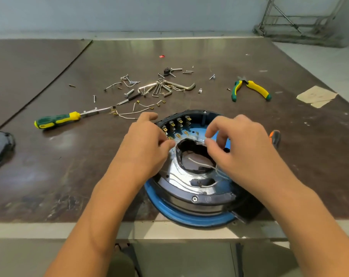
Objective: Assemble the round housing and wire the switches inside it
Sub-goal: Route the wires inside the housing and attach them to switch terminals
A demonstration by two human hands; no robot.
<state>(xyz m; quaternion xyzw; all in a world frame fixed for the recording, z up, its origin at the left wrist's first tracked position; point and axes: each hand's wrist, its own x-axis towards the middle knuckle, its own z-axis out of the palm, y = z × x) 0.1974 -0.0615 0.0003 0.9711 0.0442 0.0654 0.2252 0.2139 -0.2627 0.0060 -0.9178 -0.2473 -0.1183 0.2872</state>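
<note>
My left hand [147,140] and right hand [235,144] each pinch a thin white wire [199,164] inside the round housing [189,214]; switches [179,123] sit mounted (most terminals unwired), so wiring remains.

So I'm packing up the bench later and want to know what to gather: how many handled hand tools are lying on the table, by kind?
Screwdriver, green and yellow handle: 1
Pliers, green and yellow grips: 1
Orange-and-black handle right of the round housing, mostly hidden behind the right hand, kind unclear: 1
Total: 3
</note>
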